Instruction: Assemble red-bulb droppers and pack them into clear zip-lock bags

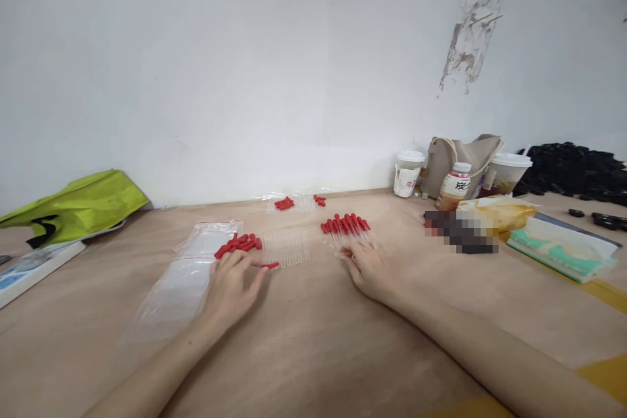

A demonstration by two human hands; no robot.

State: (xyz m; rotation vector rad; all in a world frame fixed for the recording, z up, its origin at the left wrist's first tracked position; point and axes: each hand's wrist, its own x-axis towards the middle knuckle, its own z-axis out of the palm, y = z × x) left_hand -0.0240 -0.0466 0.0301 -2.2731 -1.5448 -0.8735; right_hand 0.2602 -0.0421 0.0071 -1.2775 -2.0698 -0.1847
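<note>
My left hand pinches a red rubber bulb between thumb and fingers, just above the table. Behind that hand lies a heap of loose red rubber bulbs on clear plastic bags. A row of thin clear glass tubes lies between my hands. My right hand rests at a fan of glass droppers whose red bulbs point away from me. Its fingers are drawn together on the tube ends of the droppers; exactly what lies under the fingertips is partly hidden.
Against the wall lie more red bulbs and tubes on plastic. A lidded cup, bottle, beige bag and second cup stand right. Tissue pack lies nearer. A yellow-green bag and white power strip sit left.
</note>
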